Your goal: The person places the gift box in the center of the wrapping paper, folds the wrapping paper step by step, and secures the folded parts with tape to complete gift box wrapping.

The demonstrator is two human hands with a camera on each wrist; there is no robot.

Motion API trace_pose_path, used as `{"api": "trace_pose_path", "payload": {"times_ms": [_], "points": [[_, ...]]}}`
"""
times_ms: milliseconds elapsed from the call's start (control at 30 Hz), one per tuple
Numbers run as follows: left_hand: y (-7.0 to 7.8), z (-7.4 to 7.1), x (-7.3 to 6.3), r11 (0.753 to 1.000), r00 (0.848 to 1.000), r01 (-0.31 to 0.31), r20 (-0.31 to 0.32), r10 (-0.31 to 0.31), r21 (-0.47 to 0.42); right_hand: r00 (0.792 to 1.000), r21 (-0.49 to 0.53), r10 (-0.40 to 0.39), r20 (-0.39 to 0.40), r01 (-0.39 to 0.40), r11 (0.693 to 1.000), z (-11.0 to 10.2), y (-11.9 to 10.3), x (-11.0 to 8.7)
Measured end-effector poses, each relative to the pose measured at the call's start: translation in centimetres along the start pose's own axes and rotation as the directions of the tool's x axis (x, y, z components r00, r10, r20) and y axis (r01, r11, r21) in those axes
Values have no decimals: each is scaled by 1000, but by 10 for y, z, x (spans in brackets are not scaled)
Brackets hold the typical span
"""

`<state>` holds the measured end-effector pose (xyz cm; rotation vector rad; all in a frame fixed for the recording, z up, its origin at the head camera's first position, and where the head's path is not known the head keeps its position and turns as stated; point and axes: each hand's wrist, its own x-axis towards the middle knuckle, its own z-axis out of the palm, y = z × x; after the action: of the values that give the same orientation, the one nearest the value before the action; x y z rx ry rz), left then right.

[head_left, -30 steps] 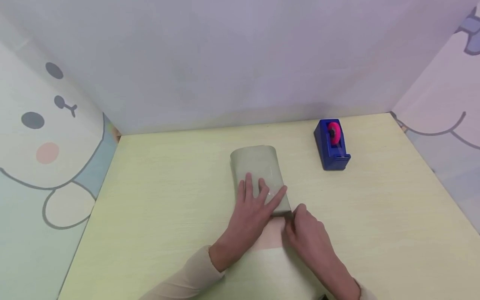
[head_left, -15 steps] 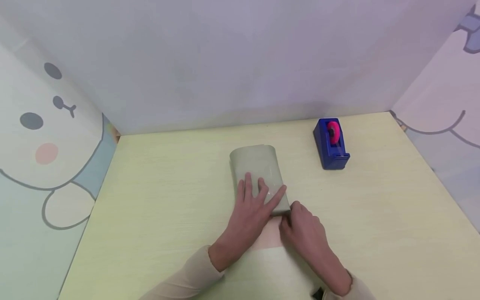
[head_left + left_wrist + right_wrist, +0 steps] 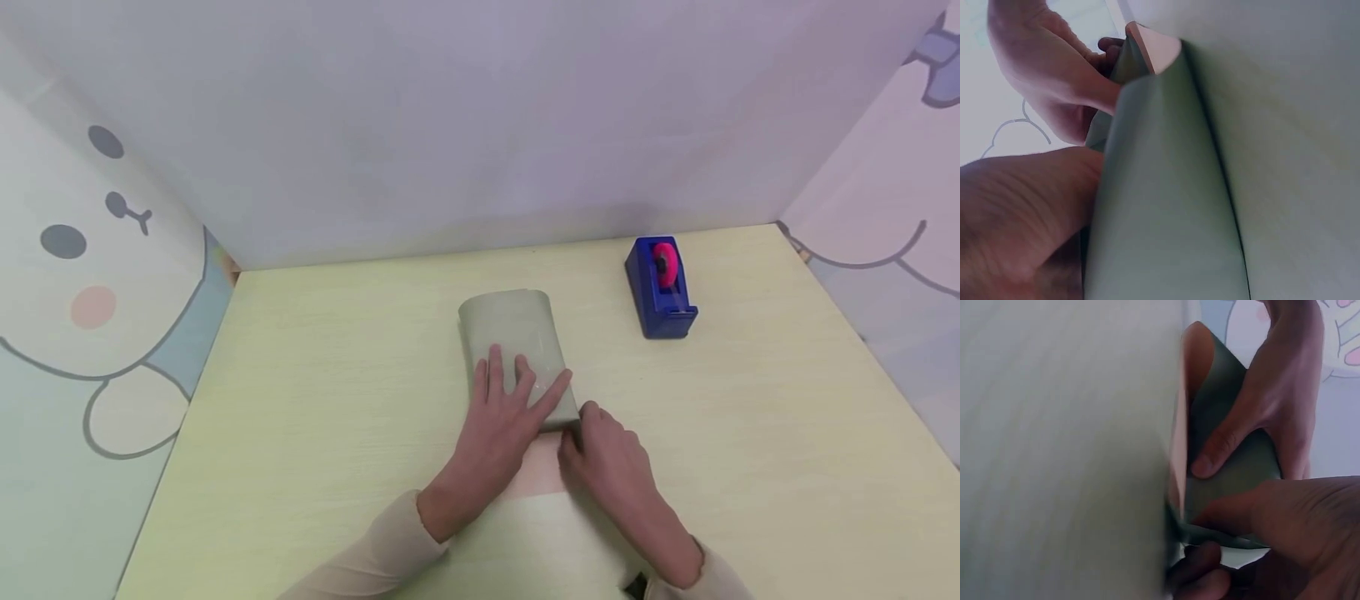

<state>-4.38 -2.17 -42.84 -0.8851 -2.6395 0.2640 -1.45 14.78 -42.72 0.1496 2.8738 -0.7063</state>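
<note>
A bundle of grey-green wrapping paper (image 3: 513, 321) lies on the table, with a pale pink inner face (image 3: 542, 473) showing at its near end. My left hand (image 3: 498, 421) rests on top of it with fingers spread. In the right wrist view, the left thumb (image 3: 1210, 459) presses on the green side. My right hand (image 3: 613, 457) is at the near right corner. Its thumb is over a folded edge of the paper (image 3: 1219, 536) and its fingers are curled beneath, pinching it. The left wrist view shows the paper's rounded side (image 3: 1160, 187) and pink lining. Whatever the paper encloses is hidden.
A blue tape dispenser (image 3: 660, 292) with a pink roll core stands at the back right of the pale yellow table (image 3: 322, 358). A small black item (image 3: 636, 586) is by the right sleeve. A grey wall (image 3: 480, 125) rises behind, with cartoon-printed panels on both sides.
My right hand has shifted slightly left, inward along the paper's near corner, still pinching it. My left hand has stayed in place on top.
</note>
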Motion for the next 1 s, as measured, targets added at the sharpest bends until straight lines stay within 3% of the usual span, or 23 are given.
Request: {"api": "trace_pose_path", "payload": {"times_ms": [400, 700, 1000], "points": [[1, 2, 0, 1000, 1000, 6, 4, -6, -1, 1000, 31, 0, 29, -1, 1000, -2, 2, 3], [0, 2, 0, 1000, 1000, 1, -19, -1, 16, 999, 4, -31, 32, 31, 1000, -4, 5, -8], [0, 0, 0, 1000, 1000, -3, 1, 3, 14, 998, 13, -42, 44, 42, 999, -4, 7, -9]]}}
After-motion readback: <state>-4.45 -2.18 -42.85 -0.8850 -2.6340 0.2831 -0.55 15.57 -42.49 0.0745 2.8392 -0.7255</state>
